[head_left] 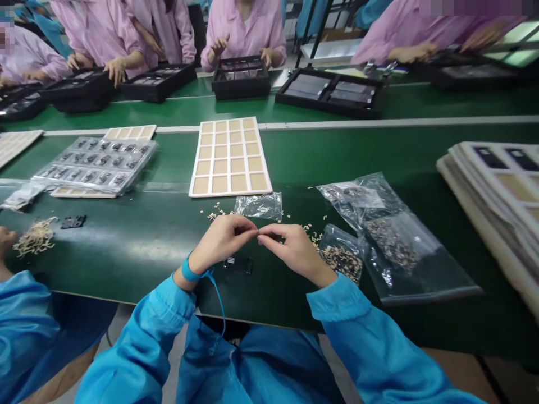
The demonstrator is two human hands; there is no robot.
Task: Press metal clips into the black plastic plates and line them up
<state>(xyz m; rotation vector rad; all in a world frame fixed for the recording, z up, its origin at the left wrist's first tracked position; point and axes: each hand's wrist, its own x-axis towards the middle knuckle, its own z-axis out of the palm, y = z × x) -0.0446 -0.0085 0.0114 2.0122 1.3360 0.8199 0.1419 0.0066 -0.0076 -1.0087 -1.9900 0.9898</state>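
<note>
Above workbench (126,264), left hand (221,244), right hand (295,252) touch fingertips (252,227); anything held too small.

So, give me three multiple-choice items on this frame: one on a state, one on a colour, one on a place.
1. How do the left hand and right hand stand?
A) Fingertips meeting B) Flat and apart C) Both gripping a bag

2. What colour is the strap on the left wrist?
A) Red B) White C) Blue

3. Where is the small black part?
A) In the cream tray B) On the green bench, by the wrists C) In a plastic bag

1: A, the fingertips touch between the hands.
2: C, the strap shows blue.
3: B, the part lies on the bench between the wrists.
</note>
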